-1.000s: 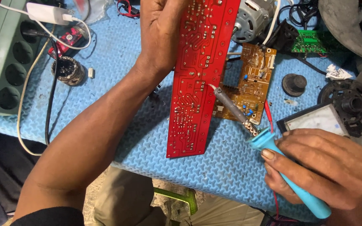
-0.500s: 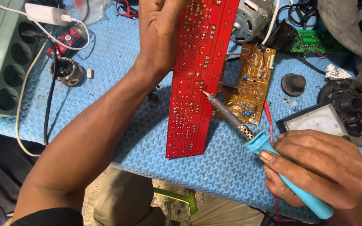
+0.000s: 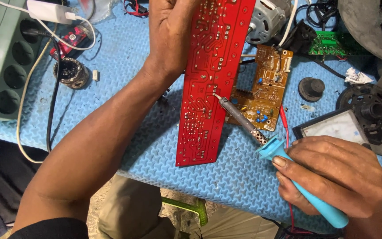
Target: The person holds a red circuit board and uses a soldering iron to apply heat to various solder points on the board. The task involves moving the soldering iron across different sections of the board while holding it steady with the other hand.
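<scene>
1. The left hand [image 3: 169, 35] is clamped on the upper part of the long red circuit board [image 3: 208, 84], which stands tilted with its lower end on the blue textured mat [image 3: 124, 44].
2. The right hand [image 3: 332, 177] is closed around the blue handle of the soldering iron [image 3: 261, 132].
3. The iron's tip touches a joint near the middle of the board's solder side.
4. I judge that soldering is in progress; many joints already look shiny, and which ones remain I cannot tell.
5. A brown circuit board [image 3: 264, 86] lies behind, untouched.
</scene>
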